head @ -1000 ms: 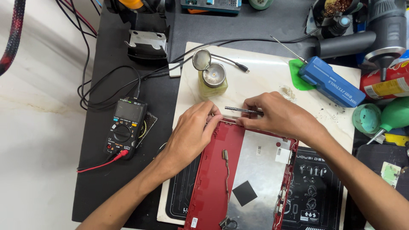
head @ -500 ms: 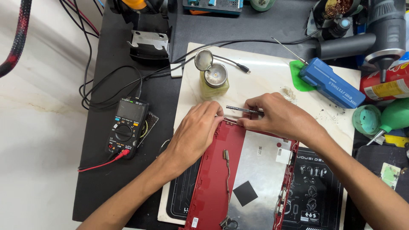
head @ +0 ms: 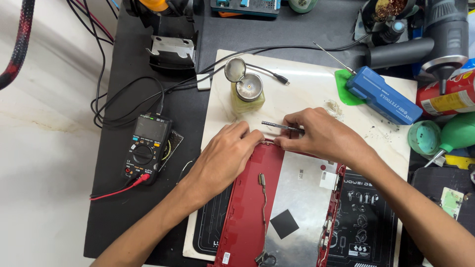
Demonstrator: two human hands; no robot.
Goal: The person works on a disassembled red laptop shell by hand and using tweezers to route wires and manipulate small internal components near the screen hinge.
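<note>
Two hands: both meet at the far edge of the red cover, which lies near the middle of the worktop on a pale slab.
Left hand: fingers curled, tips pressing the cover's far left corner, holding nothing else.
Right hand: pinched narrow around a thin metal tool, its tip pointing left.
Cover: silver inner panel facing up.
Left: black multimeter.
Far: small open jar; blue box to the right.
</note>
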